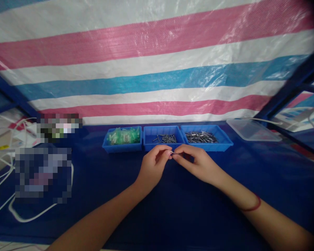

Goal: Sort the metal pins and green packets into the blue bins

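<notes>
My left hand (pixel 155 165) and my right hand (pixel 199 162) meet fingertip to fingertip above the blue table, just in front of the bins. Between them is a small shiny metal part (pixel 172 152), with a thin pin-like end toward the right; its exact kind is too small to make out. Thumb and forefinger of each hand are closed on it. Behind the hands, the middle blue bin (pixel 149 134) holds thin metal screws or nails (pixel 169 138). In the right blue bin (pixel 225 142) lies a heap of metal pieces (pixel 200 136).
The left blue bin (pixel 112 149) contains green plastic packets (pixel 124 135). A translucent lid (pixel 252 130) lies at the back right. White cables (pixel 23 219) and blurred-out items occupy the left side. A striped plastic sheet (pixel 157 76) hangs behind the table (pixel 115 216).
</notes>
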`<action>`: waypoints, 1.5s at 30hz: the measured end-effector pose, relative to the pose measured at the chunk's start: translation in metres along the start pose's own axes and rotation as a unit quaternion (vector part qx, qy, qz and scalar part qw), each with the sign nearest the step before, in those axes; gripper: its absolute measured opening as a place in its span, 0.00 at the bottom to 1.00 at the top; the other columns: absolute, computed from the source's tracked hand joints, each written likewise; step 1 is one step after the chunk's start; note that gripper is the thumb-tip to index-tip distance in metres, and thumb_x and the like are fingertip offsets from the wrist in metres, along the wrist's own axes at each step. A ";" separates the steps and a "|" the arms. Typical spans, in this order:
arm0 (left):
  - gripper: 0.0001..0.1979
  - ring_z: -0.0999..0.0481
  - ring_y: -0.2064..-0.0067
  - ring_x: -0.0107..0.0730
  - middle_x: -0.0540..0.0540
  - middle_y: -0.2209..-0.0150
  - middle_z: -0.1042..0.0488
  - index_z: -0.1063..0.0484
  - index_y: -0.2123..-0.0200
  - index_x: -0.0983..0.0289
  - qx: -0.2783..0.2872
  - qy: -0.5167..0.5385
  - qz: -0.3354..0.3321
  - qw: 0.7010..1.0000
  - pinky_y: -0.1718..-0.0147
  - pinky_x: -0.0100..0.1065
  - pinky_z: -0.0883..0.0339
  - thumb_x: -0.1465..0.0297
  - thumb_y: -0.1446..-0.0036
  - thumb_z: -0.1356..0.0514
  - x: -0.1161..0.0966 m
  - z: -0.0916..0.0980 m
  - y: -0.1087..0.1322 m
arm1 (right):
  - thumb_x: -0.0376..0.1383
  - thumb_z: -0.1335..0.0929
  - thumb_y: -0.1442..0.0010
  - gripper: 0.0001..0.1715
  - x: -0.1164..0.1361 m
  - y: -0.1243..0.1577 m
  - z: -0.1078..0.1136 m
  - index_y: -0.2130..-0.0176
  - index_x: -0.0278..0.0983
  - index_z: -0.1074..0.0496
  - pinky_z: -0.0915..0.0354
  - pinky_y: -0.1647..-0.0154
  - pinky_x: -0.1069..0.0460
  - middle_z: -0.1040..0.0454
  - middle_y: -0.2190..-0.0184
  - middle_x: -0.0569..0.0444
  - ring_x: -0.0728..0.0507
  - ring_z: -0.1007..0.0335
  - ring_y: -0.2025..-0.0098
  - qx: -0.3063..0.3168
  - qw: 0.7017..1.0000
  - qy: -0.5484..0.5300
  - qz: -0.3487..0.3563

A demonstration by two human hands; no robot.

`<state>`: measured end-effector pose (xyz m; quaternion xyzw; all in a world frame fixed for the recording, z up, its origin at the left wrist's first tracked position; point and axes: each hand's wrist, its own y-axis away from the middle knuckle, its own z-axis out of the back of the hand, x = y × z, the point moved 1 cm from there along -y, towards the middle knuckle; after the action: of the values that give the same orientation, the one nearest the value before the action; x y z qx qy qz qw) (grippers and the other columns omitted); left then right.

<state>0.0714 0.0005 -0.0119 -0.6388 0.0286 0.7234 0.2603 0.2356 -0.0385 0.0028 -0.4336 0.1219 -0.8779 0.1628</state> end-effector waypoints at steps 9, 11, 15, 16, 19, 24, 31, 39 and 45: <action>0.07 0.25 0.66 0.30 0.52 0.68 0.25 0.30 0.65 0.65 0.016 0.025 0.064 0.998 0.63 0.31 0.32 0.67 0.45 0.39 -0.001 -0.003 0.004 | 0.44 0.33 0.42 0.13 0.000 -0.002 0.005 0.69 0.38 0.28 0.38 0.74 0.54 0.29 0.76 0.55 0.48 0.35 0.74 -0.104 0.982 -0.141 -0.069; 0.08 0.25 0.66 0.30 0.52 0.69 0.25 0.29 0.66 0.65 0.032 0.022 0.072 0.997 0.63 0.30 0.32 0.66 0.44 0.39 -0.001 -0.004 0.005 | 0.43 0.33 0.41 0.11 0.001 -0.001 0.004 0.69 0.38 0.28 0.37 0.73 0.53 0.29 0.75 0.55 0.48 0.35 0.73 -0.107 0.982 -0.140 -0.065; 0.10 0.25 0.64 0.31 0.53 0.66 0.23 0.28 0.62 0.65 0.050 0.016 0.075 0.996 0.62 0.31 0.32 0.64 0.43 0.40 -0.001 -0.005 0.006 | 0.40 0.33 0.41 0.09 0.004 0.000 0.003 0.69 0.38 0.28 0.36 0.70 0.52 0.28 0.72 0.53 0.47 0.33 0.71 -0.097 0.987 -0.122 -0.042; 0.11 0.25 0.63 0.32 0.54 0.65 0.23 0.27 0.60 0.65 0.055 0.015 0.076 0.996 0.61 0.31 0.32 0.64 0.43 0.40 -0.001 -0.005 0.006 | 0.40 0.33 0.41 0.09 0.005 0.001 0.003 0.69 0.38 0.28 0.36 0.70 0.52 0.28 0.71 0.53 0.47 0.33 0.70 -0.094 0.988 -0.115 -0.035; 0.11 0.25 0.62 0.33 0.54 0.64 0.23 0.26 0.60 0.65 0.070 -0.015 0.064 0.995 0.61 0.31 0.32 0.64 0.44 0.40 -0.003 -0.005 0.005 | 0.38 0.34 0.41 0.07 0.006 0.002 0.003 0.69 0.38 0.29 0.35 0.67 0.50 0.28 0.70 0.52 0.45 0.32 0.67 -0.085 0.991 -0.098 -0.014; 0.09 0.26 0.63 0.31 0.54 0.64 0.25 0.26 0.64 0.65 0.084 -0.030 0.030 0.996 0.64 0.30 0.33 0.66 0.44 0.39 -0.006 -0.005 0.004 | 0.34 0.34 0.43 0.04 0.008 0.002 0.007 0.69 0.39 0.30 0.35 0.64 0.49 0.28 0.70 0.53 0.46 0.31 0.66 -0.076 0.993 -0.084 0.037; 0.09 0.26 0.59 0.33 0.56 0.59 0.26 0.30 0.63 0.64 0.027 -0.011 0.007 1.000 0.58 0.32 0.33 0.64 0.42 0.43 -0.007 -0.001 0.002 | 0.31 0.34 0.44 0.04 0.010 0.000 0.013 0.68 0.40 0.29 0.35 0.65 0.50 0.27 0.70 0.54 0.47 0.32 0.68 -0.080 0.993 -0.025 0.086; 0.16 0.25 0.61 0.31 0.57 0.59 0.26 0.33 0.51 0.64 0.043 -0.060 0.021 0.997 0.60 0.32 0.32 0.61 0.38 0.47 -0.005 0.000 0.002 | 0.34 0.34 0.45 0.05 -0.020 -0.003 0.061 0.72 0.38 0.29 0.37 0.65 0.48 0.26 0.73 0.52 0.43 0.32 0.70 -0.226 0.946 0.234 -0.009; 0.13 0.30 0.47 0.38 0.58 0.50 0.27 0.28 0.53 0.61 0.203 -0.248 -0.136 0.937 0.47 0.39 0.38 0.67 0.37 0.47 -0.010 -0.002 0.004 | 0.40 0.35 0.45 0.12 -0.068 0.003 0.098 0.70 0.35 0.26 0.39 0.70 0.47 0.25 0.74 0.46 0.39 0.30 0.70 -0.252 0.855 0.428 -0.151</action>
<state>0.0715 -0.0070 -0.0045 -0.3702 0.0220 0.7957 0.4788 0.3531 -0.0217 0.0106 -0.0548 0.3297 -0.9297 -0.1548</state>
